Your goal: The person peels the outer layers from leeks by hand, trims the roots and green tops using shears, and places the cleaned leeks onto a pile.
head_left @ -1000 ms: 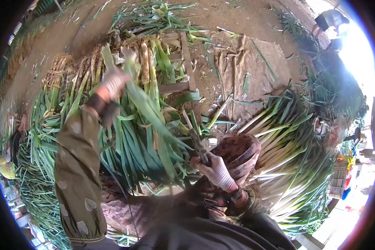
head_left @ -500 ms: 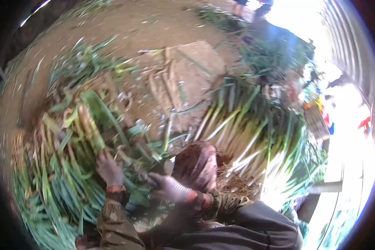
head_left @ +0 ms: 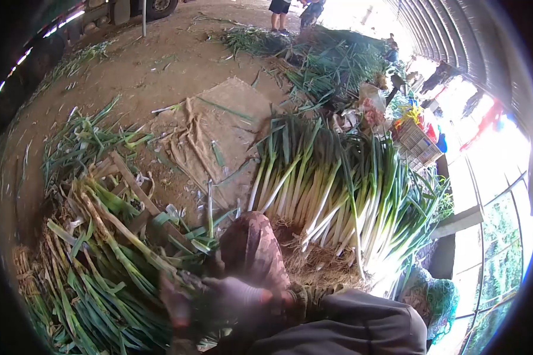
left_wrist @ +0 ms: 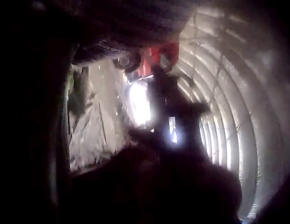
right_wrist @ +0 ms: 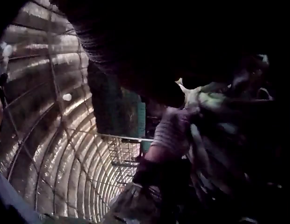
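Note:
My gloved left hand, blurred, grips an untrimmed leek whose stalk slants up to the left over a pile of leeks. In the right wrist view that striped glove closes around leaves. Just beside it, my gloved right hand holds a dark grey tool, its kind unclear from blur. Both hands meet low in front of my patterned knee. The left wrist view is mostly dark.
Cleaned white leeks lie in a row right of the knee, roots toward me. A wooden frame stands behind the left pile. Beyond it are a brown cloth, loose leaf scraps, a crate and a distant person.
My left hand came down from the top of the left pile, took hold of a leek and drew it in beside my right hand. The head view swung rightward.

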`<state>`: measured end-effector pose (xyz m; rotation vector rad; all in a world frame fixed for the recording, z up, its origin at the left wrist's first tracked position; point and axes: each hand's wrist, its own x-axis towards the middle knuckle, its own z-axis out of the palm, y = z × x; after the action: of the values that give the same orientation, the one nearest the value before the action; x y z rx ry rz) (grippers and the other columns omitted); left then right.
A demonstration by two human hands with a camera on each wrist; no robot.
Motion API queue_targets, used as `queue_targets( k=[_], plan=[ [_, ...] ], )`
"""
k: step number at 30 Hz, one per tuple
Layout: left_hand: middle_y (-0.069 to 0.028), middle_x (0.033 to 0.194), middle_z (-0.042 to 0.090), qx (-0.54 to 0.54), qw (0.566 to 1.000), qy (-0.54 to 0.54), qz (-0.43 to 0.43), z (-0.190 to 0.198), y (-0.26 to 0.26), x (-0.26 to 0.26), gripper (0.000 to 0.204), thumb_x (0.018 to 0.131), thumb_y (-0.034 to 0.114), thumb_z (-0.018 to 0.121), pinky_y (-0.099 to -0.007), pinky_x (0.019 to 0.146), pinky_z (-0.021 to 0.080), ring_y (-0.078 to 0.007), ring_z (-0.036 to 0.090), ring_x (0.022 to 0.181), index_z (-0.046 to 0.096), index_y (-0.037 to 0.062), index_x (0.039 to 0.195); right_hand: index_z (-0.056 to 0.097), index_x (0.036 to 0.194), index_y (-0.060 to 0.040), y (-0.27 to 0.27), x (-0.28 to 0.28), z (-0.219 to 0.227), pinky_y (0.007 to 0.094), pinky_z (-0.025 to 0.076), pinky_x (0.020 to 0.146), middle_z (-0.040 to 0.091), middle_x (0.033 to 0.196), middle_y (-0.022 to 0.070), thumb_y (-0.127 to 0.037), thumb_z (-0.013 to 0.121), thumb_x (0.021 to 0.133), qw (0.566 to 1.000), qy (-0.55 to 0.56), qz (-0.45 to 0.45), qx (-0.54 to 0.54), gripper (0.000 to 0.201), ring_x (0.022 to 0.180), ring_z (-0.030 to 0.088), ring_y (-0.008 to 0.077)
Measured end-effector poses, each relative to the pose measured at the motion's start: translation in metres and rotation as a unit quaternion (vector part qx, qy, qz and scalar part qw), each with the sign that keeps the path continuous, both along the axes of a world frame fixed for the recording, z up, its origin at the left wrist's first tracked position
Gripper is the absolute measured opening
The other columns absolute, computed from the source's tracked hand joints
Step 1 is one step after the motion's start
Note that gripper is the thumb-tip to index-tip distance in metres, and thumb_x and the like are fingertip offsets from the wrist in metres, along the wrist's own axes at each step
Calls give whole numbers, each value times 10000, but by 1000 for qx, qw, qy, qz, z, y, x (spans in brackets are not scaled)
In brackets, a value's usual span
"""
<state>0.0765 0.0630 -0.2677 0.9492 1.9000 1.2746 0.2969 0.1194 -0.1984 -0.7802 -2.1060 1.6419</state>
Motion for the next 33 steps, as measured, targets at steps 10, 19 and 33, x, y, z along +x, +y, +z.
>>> queue_targets(
  k=[10, 19, 33],
  plan=[
    [-120, 1219, 588, 59, 941, -329, 47, -22, -33, 66, 506, 873, 29, 644, -352, 872, 513, -196, 600, 1023, 478, -30, 1347, 460, 1383, -24, -16, 5, -17, 437, 540, 753, 664, 957, 260, -228, 719, 828, 999, 22, -7, -41, 645, 911, 658, 440],
    [-85, 1039, 655, 80, 933, -324, 137, 14, 12, -8, 251, 898, 130, 673, -330, 756, 499, -180, 604, 859, 662, -9, 1106, 469, 1390, -44, -4, 11, -12, 443, 537, 742, 669, 941, 259, -245, 707, 841, 994, 2, -72, -82, 632, 880, 671, 428],
    [-78, 1031, 671, 7, 955, -260, 144, -26, 4, 8, 274, 966, 189, 621, -285, 838, 460, -156, 584, 923, 635, -30, 1130, 454, 1376, 34, -28, 31, 33, 471, 543, 773, 668, 942, 297, -211, 725, 798, 979, -188, 0, 79, 683, 899, 667, 447]
  ],
)
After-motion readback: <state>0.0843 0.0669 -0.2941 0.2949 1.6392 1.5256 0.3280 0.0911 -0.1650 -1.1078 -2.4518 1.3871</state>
